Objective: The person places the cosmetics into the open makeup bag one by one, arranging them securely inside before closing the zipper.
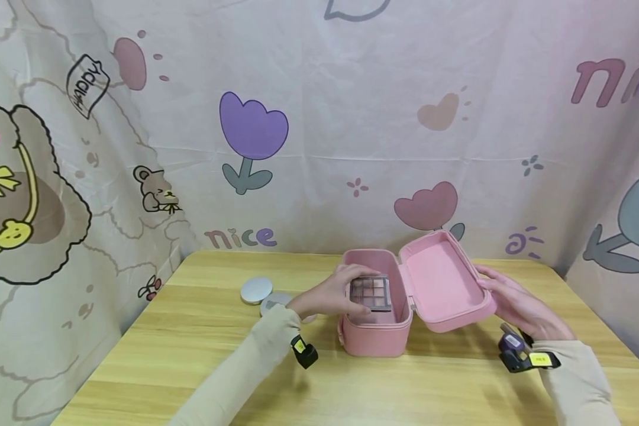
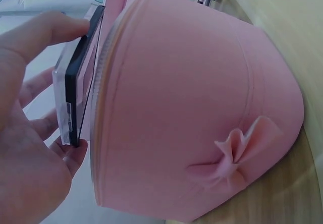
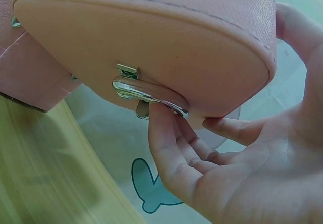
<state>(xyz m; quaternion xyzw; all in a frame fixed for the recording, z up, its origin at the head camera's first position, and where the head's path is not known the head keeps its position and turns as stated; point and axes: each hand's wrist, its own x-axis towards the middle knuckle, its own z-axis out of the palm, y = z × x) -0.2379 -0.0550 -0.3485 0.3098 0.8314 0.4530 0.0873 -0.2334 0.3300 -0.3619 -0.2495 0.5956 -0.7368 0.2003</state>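
A pink case (image 1: 377, 341) stands on the table with its lid (image 1: 443, 281) swung out to the right. Over the case's opening, my left hand (image 1: 326, 296) grips a square eyeshadow palette (image 1: 371, 293) by its edges. The left wrist view shows the palette's clear cover and black frame (image 2: 75, 65) tilted close to the case's zipped rim. My right hand (image 1: 524, 307) holds the lid at its right side. In the right wrist view, fingertips touch the silvery handle (image 3: 149, 93) on the lid's outer face, and other fingers rest along the lid's edge.
Left of the case lie round compacts (image 1: 256, 290), one partly behind my left forearm. A small dark purple item with a white label (image 1: 511, 341) is beside my right wrist. A printed cloth (image 1: 319, 207) hangs behind the wooden table (image 1: 191, 355).
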